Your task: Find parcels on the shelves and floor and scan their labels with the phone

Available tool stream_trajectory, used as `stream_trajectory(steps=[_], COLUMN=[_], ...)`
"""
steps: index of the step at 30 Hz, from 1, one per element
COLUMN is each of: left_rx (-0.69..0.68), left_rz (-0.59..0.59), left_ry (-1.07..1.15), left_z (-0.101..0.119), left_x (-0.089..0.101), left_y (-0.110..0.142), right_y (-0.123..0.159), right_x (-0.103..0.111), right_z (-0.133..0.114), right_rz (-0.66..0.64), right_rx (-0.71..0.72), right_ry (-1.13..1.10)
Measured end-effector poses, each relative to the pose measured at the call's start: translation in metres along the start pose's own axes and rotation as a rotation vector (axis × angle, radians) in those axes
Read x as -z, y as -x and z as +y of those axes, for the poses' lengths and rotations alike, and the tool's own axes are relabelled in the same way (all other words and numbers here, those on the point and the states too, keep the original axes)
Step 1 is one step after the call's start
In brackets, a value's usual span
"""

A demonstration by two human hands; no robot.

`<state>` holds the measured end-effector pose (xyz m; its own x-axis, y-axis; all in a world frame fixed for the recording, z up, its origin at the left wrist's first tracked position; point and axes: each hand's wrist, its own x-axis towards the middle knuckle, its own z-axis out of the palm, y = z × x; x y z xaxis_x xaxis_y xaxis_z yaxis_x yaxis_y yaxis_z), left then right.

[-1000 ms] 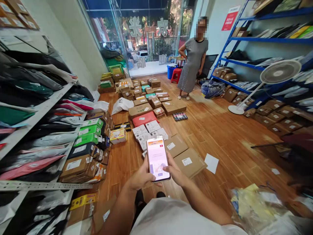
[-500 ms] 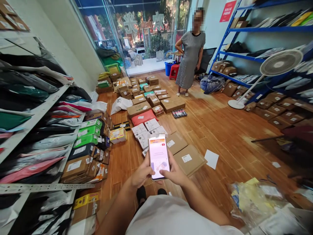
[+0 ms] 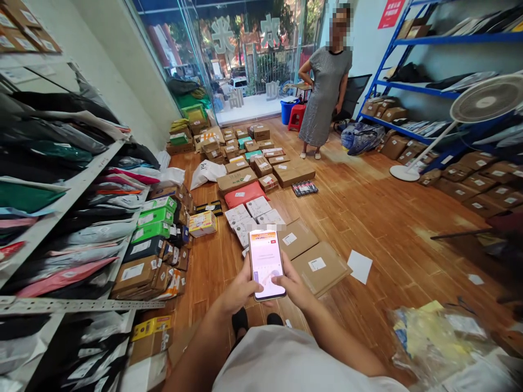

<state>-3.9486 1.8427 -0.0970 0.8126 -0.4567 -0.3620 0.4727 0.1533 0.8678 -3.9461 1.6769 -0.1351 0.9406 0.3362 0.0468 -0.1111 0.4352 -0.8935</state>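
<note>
A lit smartphone [image 3: 267, 264] is held upright in front of my body, its screen facing me with a pale page on it. My left hand [image 3: 240, 288] wraps around its lower left edge, thumb over the bottom of the screen. On the other side my right hand [image 3: 295, 284] grips the lower right edge, and its thumb rests over the lower right of the screen. Beyond the phone lie white boxes [image 3: 258, 208] and flat brown cartons [image 3: 321, 267] on the wooden floor, partly hidden behind the phone.
Shelves of bagged parcels [image 3: 87, 196] stand at the left. More boxes [image 3: 249, 158] cover the floor ahead. A person [image 3: 326, 98] stands near the glass door. A white fan [image 3: 486, 99] and blue shelves [image 3: 425, 84] are at the right; plastic wrapping [image 3: 441, 340] lies nearer me.
The view has shifted slightly, so the room sits a little farther right. My right thumb has moved slightly up and right on the phone screen; both hands keep holding it.
</note>
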Motion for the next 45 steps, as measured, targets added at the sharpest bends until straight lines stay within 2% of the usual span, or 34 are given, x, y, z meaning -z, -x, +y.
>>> stream_trajectory(steps=[3,9,15,20,25,29,31,33,36,38,41,45], left_rx=[-0.01,-0.013,-0.042,-0.044,-0.021,-0.01,-0.019,-0.027,-0.033,-0.036,-0.041,-0.053], left_rz=[-0.037,0.024,0.017,-0.084,-0.08,-0.058,-0.044,-0.04,-0.028,-0.019,-0.005,-0.013], left_ry=[0.025,0.08,0.047,-0.034,-0.06,0.011,0.044,0.076,0.095,0.1,0.108,0.116], left_z=[0.0,-0.003,-0.009,-0.011,-0.012,-0.013,-0.014,-0.014,-0.014,-0.014,-0.014,-0.012], left_x=[0.003,0.003,0.006,0.009,0.007,0.006,0.006,0.007,0.01,0.012,0.014,0.013], left_y=[0.0,-0.001,-0.003,0.0,-0.001,0.0,0.001,0.002,0.003,0.004,0.004,0.004], right_y=[-0.002,-0.003,-0.003,-0.01,-0.024,-0.029,-0.026,-0.019,-0.007,0.001,0.007,0.01], right_x=[0.0,0.001,0.001,-0.003,-0.008,-0.01,-0.01,-0.009,-0.006,-0.003,-0.001,0.0], right_z=[0.001,0.003,0.007,0.007,0.0,-0.001,0.002,0.007,0.019,0.025,0.029,0.028], right_rz=[0.0,-0.008,-0.001,0.104,0.232,0.261,0.278,0.307,0.329,0.305,0.263,0.246], right_rx=[-0.005,0.034,0.029,0.052,0.042,0.045,0.085,0.19,0.383,0.461,0.512,0.528], right_ry=[-0.019,-0.063,-0.072,-0.093,-0.04,0.017,0.05,0.136,0.352,0.484,0.616,0.663])
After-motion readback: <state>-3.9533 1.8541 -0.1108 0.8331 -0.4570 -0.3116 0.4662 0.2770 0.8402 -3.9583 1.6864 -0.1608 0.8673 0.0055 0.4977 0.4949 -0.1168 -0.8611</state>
